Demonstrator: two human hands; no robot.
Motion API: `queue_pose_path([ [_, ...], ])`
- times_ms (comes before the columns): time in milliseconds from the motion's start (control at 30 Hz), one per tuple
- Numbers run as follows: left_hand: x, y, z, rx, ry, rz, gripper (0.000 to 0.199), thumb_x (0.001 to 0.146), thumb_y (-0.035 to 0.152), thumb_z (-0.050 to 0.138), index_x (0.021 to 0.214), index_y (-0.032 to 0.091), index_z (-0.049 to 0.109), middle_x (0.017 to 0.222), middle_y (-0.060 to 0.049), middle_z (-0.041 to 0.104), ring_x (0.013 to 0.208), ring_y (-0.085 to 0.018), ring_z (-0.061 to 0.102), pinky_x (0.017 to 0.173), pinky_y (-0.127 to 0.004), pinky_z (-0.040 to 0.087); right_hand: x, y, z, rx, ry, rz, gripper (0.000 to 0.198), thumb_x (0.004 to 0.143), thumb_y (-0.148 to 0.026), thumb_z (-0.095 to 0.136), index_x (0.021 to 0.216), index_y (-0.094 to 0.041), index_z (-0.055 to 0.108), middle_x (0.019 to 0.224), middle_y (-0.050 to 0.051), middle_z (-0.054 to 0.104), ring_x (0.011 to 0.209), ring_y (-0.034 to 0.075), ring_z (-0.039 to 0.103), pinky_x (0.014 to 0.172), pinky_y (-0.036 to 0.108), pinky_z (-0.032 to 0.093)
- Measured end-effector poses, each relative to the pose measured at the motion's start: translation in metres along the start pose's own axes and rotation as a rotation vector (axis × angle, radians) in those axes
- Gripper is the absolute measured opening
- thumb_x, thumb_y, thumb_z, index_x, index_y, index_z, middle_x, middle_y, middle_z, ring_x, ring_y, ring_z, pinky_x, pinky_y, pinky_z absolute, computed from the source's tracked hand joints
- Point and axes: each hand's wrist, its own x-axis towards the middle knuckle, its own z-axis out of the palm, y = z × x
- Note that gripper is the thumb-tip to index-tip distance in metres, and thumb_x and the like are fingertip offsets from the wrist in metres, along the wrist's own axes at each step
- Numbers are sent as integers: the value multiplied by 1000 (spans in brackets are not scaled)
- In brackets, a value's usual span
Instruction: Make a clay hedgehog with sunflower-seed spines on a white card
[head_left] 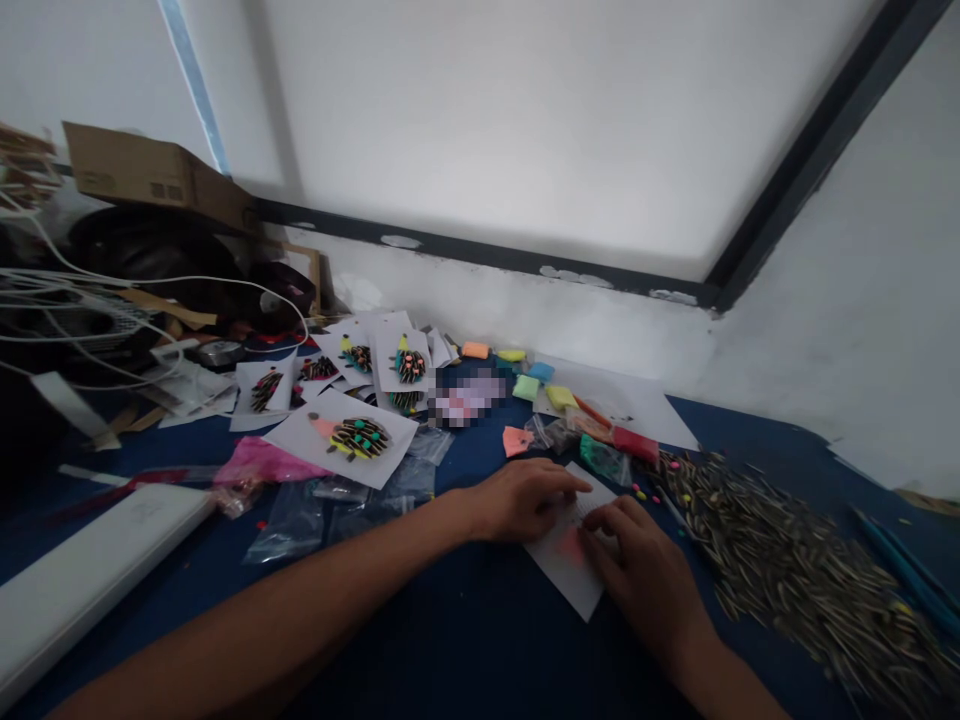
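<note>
A white card (568,580) lies tilted on the blue tabletop between my hands, with a blurred salmon-pink patch (573,546) on it. My left hand (521,500) rests on the card's left edge, index finger stretched out over it and the other fingers bent. My right hand (649,560) is over the card's right side, thumb and fingers curled together at the pink patch. Whatever is between those fingertips is hidden. Right of my right hand spreads a large heap of striped sunflower seeds (795,560).
Finished-looking hedgehog cards (405,445) with seed spines lie to the left. Coloured soft clay packets (526,387) sit behind my hands. Clear plastic bags (289,520), a pink bag (262,460) and a white box (97,580) lie left. Cables (97,290) and a cardboard box (150,175) stand further back.
</note>
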Motion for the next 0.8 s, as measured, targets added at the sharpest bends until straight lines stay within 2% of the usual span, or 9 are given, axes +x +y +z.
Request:
queue_pose_path([
  [233, 0, -2, 2, 22, 9, 15, 49, 73, 2, 46, 120, 11, 57, 98, -9, 66, 93, -17, 60, 86, -29, 47, -3, -2, -5, 16, -28, -36, 31, 93, -28, 39, 76, -21, 64, 77, 4, 59, 65, 16, 62, 58, 27, 46],
  [400, 0, 0, 0, 36, -8, 3, 50, 73, 1, 46, 120, 13, 56, 100, -9, 65, 95, -17, 59, 87, -30, 47, -5, 1, -6, 2, 18, -56, 29, 92, -28, 40, 87, -21, 67, 80, 5, 62, 65, 16, 63, 57, 27, 48],
  [500, 0, 3, -3, 49, -23, 11, 48, 73, 1, 45, 119, 11, 57, 100, -10, 64, 94, -18, 60, 85, -30, 48, -6, 4, -8, -24, 38, -59, 28, 92, -27, 39, 89, -21, 67, 82, 6, 63, 63, 16, 63, 55, 27, 48],
  [667, 0, 4, -4, 67, -20, 27, 47, 71, 2, 47, 116, 11, 59, 101, -10, 64, 92, -18, 60, 82, -28, 49, -8, 9, -12, -57, -26, -119, 30, 90, -21, 39, 95, -22, 69, 81, 6, 62, 64, 14, 65, 55, 24, 49],
  [800, 0, 4, -4, 56, -31, 33, 47, 69, 2, 48, 114, 9, 60, 103, -11, 64, 93, -19, 60, 83, -29, 49, -13, 10, -12, -169, -83, -159, 30, 89, -18, 40, 98, -24, 68, 83, 5, 61, 65, 14, 64, 54, 23, 48],
])
